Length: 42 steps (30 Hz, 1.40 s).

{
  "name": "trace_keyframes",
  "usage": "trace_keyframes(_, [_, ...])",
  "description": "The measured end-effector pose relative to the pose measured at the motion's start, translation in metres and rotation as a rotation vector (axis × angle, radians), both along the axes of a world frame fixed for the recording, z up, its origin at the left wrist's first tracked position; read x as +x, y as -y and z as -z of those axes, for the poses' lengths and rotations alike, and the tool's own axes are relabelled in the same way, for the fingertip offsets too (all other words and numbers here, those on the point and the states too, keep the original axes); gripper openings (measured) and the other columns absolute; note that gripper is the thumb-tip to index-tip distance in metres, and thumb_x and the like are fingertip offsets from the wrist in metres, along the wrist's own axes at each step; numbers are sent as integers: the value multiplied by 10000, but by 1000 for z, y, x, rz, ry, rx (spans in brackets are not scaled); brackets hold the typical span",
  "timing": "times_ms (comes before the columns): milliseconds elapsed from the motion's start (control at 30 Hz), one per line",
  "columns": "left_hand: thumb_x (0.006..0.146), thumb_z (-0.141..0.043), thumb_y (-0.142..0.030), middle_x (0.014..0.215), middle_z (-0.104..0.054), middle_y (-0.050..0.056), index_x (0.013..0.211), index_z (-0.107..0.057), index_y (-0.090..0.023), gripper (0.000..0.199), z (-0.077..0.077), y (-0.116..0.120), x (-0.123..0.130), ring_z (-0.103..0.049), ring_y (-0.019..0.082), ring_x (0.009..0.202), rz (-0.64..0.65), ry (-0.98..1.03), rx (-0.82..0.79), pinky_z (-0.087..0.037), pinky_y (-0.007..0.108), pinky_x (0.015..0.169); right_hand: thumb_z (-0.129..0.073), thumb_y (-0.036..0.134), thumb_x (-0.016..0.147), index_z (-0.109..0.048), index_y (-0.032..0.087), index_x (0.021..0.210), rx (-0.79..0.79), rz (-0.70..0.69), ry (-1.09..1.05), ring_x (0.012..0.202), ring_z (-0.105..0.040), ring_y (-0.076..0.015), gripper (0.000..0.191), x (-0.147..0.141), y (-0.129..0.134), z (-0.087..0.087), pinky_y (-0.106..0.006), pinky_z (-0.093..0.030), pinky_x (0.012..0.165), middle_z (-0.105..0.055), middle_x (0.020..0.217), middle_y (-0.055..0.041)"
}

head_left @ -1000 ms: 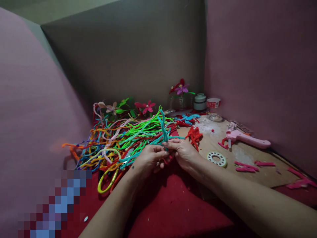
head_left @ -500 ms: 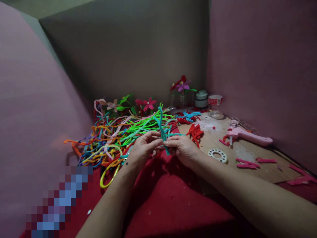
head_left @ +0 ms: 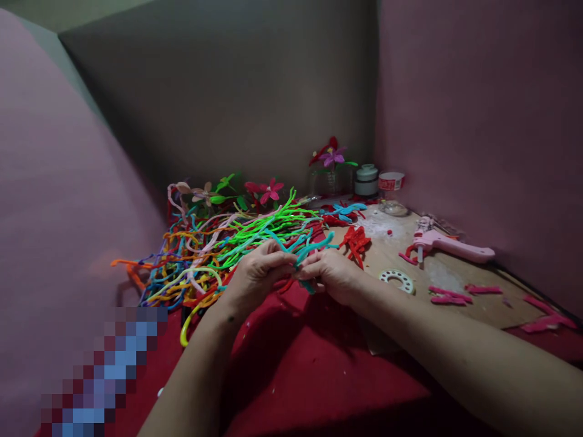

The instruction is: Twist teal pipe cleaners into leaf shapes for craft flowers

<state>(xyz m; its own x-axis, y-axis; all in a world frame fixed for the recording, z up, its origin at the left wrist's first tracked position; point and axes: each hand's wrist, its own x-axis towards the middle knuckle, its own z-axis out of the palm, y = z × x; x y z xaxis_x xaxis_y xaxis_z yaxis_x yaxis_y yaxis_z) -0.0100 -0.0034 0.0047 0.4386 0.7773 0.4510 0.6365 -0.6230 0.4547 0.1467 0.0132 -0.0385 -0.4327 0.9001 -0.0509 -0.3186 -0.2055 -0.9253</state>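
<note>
Teal pipe cleaners (head_left: 319,245) are pinched between both hands above the red cloth (head_left: 291,364). My left hand (head_left: 263,267) is closed, its thumb and forefinger on them from the left. From the right, my right hand (head_left: 330,274) grips them too, its fingertips nearly touching the left ones. One end slants up to the right, another up to the left, and a short end pokes out below. Just behind the hands lies a heap of pipe cleaners (head_left: 273,224) in green, orange, pink and other colours. My fingers hide the crossing point.
On the right a board (head_left: 378,243) carries a pink glue gun (head_left: 455,246), a white ring with holes (head_left: 397,281), red pieces (head_left: 356,243) and pink pieces (head_left: 450,296). Pipe-cleaner flowers (head_left: 271,190), a jar (head_left: 366,180) and a cup (head_left: 392,182) stand behind. A yellow handle (head_left: 184,334) sits left.
The teal pipe cleaners, which pointed upright together, now spread apart, one end tipped right and another left. Both hands stay pinched close together. The whole view has shifted slightly.
</note>
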Motion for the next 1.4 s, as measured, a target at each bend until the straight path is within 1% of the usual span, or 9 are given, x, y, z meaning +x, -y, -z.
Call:
trace_keyframes(200, [791,-473,-197,718,-444,10,641,-604,-193,200,-3,10,2,-396,111,629,-35,-431,228,-266,219,537,-599,122,471,-540,131,447,35,-7,107,345,-319,-51,65,1,-2,3,-216,-152,360,-439,380,41])
trace_keyframes(367, [763,-444,-161,686,-469,12,649,-538,-179,149,-4,15,9,-377,109,552,-106,-408,66,-246,229,507,-615,157,514,-563,135,477,159,21,292,378,-335,-60,67,2,-4,5,-220,-217,393,-451,395,37])
trace_keyframes(633, [602,-606,-217,416,-266,-76,502,-427,-154,215,14,-9,-2,-187,26,347,-64,601,-1117,-116,171,359,-495,93,691,-597,151,584,961,326,771,609,-491,-140,159,1,14,0,-262,-350,604,-574,604,-42])
trace_keyframes(767, [572,-586,-212,449,-261,-81,495,-414,-140,201,20,-14,-1,-110,-4,347,84,746,-1329,-109,148,337,-482,75,701,-558,154,590,1206,436,824,653,-482,-164,156,2,17,2,-281,-349,628,-553,627,-61])
trace_keyframes(867, [619,-609,-235,463,-283,-80,563,-464,-133,187,11,-8,2,-134,-1,355,60,772,-1198,-145,139,341,-511,106,717,-565,160,594,1039,456,628,636,-496,-142,145,4,16,-3,-261,-363,630,-560,626,-42])
trace_keyframes(967, [663,-648,-257,543,-440,-36,686,-555,-138,153,-2,0,3,-341,32,425,-40,694,-767,-276,144,403,-557,161,704,-594,160,620,724,335,379,591,-491,-116,92,5,14,-10,-241,-368,596,-566,613,-13])
trace_keyframes(1133, [675,-660,-230,822,-518,43,751,-666,-164,101,-14,9,1,-499,141,766,104,364,-288,-412,235,685,-602,185,626,-581,146,568,376,103,115,480,-395,-72,73,5,13,-13,-226,-313,509,-495,508,38])
trace_keyframes(1267, [668,-662,-219,851,-511,54,692,-681,-175,54,-18,12,0,-503,171,839,113,255,-108,-400,257,745,-631,217,598,-589,141,582,321,12,98,455,-389,-67,88,6,11,-13,-224,-287,481,-500,483,42])
trace_keyframes(1400, [686,-633,-242,679,-520,17,619,-635,-159,106,-24,18,0,-474,123,649,32,173,-212,-375,222,599,-617,224,638,-589,144,598,451,33,235,475,-412,-76,93,8,13,-15,-220,-314,491,-503,498,35])
